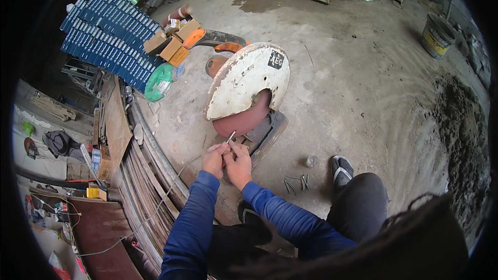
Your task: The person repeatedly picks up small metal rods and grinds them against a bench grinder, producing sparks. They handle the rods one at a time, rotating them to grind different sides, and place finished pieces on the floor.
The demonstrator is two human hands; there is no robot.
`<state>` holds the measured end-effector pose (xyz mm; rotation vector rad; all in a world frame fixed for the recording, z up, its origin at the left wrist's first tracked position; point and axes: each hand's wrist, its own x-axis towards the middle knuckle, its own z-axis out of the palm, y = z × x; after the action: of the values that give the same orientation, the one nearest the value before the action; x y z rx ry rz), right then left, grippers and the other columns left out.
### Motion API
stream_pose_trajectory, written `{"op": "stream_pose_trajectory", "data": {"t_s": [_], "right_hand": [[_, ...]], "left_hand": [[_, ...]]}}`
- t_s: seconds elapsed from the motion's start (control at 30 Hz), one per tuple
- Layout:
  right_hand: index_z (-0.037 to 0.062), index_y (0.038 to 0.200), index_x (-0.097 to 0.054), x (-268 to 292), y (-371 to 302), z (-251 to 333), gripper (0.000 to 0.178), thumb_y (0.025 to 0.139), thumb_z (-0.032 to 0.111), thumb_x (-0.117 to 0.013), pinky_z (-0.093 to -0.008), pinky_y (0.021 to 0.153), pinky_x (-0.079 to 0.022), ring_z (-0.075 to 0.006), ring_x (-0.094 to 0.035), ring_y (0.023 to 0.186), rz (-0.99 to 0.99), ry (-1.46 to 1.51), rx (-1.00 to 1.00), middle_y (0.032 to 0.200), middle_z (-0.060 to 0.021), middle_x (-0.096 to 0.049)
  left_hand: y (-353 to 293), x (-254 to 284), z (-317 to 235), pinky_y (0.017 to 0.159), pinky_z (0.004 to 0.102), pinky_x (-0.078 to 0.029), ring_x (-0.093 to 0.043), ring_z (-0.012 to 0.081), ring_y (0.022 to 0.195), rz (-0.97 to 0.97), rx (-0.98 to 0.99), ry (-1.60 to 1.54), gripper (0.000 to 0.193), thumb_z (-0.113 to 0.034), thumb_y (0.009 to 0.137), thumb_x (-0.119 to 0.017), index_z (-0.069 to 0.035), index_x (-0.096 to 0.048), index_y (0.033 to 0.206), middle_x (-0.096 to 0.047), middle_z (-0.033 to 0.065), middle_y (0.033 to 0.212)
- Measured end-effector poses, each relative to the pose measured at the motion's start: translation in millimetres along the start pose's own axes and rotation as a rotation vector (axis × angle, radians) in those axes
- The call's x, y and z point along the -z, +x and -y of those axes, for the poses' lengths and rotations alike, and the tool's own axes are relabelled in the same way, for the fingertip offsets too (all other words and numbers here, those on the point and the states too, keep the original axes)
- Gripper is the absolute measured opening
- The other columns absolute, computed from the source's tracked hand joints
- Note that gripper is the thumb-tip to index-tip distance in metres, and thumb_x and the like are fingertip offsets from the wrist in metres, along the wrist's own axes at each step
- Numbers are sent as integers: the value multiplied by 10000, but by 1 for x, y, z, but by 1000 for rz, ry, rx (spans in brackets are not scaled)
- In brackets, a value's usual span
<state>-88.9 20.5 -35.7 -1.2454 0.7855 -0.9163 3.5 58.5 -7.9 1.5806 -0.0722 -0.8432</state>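
My left hand (212, 161) and my right hand (238, 165) are close together, fingers pinched around a thin metal rod (231, 136). Its tip points up at the lower edge of a reddish-brown abrasive disc (248, 116); I cannot tell whether they touch. The disc belongs to a cut-off saw with a worn, off-white round guard (249, 80) and an orange and black handle (220, 39). Beneath the disc lies the saw's dark metal base (267, 130). To the right of my hands, several slim metal rods (297, 183) rest on the floor beside a small clear cup (311, 161).
Stacked blue boxes (111, 39) stand at the far left, with open cardboard boxes (174, 44) and a green plastic bag (158, 82) alongside. Long pipes and boards (150, 176) run along my left. A grey cable (168, 194) crosses them. A bucket (437, 35) stands far right.
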Motion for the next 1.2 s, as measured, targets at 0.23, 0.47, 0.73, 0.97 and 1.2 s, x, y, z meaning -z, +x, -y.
{"op": "stream_pose_trajectory", "data": {"t_s": [0.23,0.47,0.73,0.97,1.2], "right_hand": [[17,1278,-626,1,-2,6,402,886,104,-625,-329,919,-458,-277,-563,1032,31,11,-7,1125,-163,-573],[21,1287,-618,-1,1,0,402,893,100,-605,-329,954,-444,-280,-555,1066,42,26,15,1154,-165,-570],[9,1273,-622,-3,4,0,377,906,86,-596,-326,949,-443,-269,-556,1058,61,74,18,1142,-151,-579],[0,1233,-637,-2,8,2,326,921,86,-600,-316,929,-443,-261,-557,1044,82,110,18,1125,-147,-585],[-12,1195,-647,-6,12,-6,290,926,88,-603,-302,927,-441,-244,-557,1048,106,125,22,1129,-133,-577]], "left_hand": [[5,1,2,790,330,-537,-632,213,864,46,19,-13,220,-137,1007,-539,66,-587,1078,-643,125,961],[-1,-6,1,798,331,-545,-636,208,881,26,-24,-45,219,-125,1007,-535,72,-585,1086,-649,126,977],[9,-5,10,728,288,-539,-640,164,799,-32,-82,-125,127,-77,949,-621,39,-617,1001,-660,90,918],[8,-8,7,713,282,-535,-634,163,777,-52,-75,-146,117,-70,949,-608,40,-617,987,-656,90,905],[10,-7,7,773,330,-560,-656,212,858,-75,-114,-70,156,-71,981,-542,68,-588,1036,-666,144,966]]}}
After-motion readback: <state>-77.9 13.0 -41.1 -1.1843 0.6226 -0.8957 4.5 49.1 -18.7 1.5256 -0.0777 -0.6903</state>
